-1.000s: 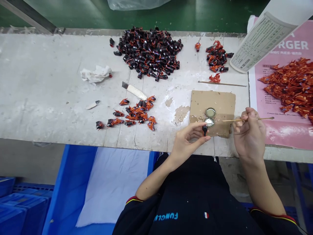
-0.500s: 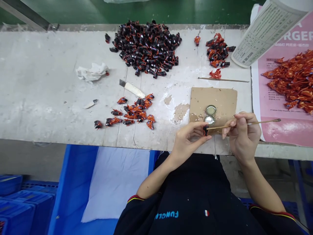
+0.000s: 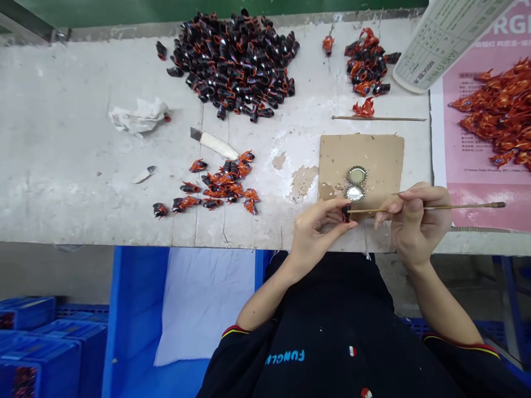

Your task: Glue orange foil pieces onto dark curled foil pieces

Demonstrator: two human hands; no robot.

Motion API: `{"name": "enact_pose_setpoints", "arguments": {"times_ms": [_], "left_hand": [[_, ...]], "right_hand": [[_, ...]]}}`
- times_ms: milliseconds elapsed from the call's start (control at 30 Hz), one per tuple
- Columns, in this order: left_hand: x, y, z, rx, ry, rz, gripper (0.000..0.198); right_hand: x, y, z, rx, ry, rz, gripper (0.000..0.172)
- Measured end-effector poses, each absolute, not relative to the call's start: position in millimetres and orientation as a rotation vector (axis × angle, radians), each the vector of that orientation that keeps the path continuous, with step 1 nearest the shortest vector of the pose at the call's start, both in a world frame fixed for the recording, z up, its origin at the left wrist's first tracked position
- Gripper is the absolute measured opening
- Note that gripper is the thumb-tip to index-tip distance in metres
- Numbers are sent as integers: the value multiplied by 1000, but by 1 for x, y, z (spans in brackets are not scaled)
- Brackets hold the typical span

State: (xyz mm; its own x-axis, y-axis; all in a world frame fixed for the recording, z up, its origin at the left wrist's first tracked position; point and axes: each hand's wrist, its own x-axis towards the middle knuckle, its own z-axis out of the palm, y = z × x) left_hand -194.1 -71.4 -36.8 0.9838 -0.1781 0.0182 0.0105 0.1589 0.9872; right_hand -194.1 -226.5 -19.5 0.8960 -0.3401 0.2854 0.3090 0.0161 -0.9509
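My left hand pinches a small black piece between thumb and fingers at the bench's near edge. My right hand grips a thin wooden stick that lies level, its tip touching the black piece. Just behind the hands lies a brown cardboard square with two metal bottle caps on it.
A big heap of black-and-orange pieces sits at the back. A small cluster lies left of the hands, another at the back right. Orange pieces cover a pink sheet. A second stick, a blade and crumpled paper lie around. Blue bins stand below.
My right hand moved left and brought the stick's tip from above the cardboard to the black piece in my left hand. The view shifted slightly toward me.
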Motion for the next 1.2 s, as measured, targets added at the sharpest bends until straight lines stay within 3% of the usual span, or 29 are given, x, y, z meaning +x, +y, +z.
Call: {"name": "enact_pose_setpoints", "arguments": {"times_ms": [1200], "left_hand": [[-195, -71, -36, 1407, -106, -132, 31]], "right_hand": [[-194, -229, -22, -1416, -90, -411, 13]]}}
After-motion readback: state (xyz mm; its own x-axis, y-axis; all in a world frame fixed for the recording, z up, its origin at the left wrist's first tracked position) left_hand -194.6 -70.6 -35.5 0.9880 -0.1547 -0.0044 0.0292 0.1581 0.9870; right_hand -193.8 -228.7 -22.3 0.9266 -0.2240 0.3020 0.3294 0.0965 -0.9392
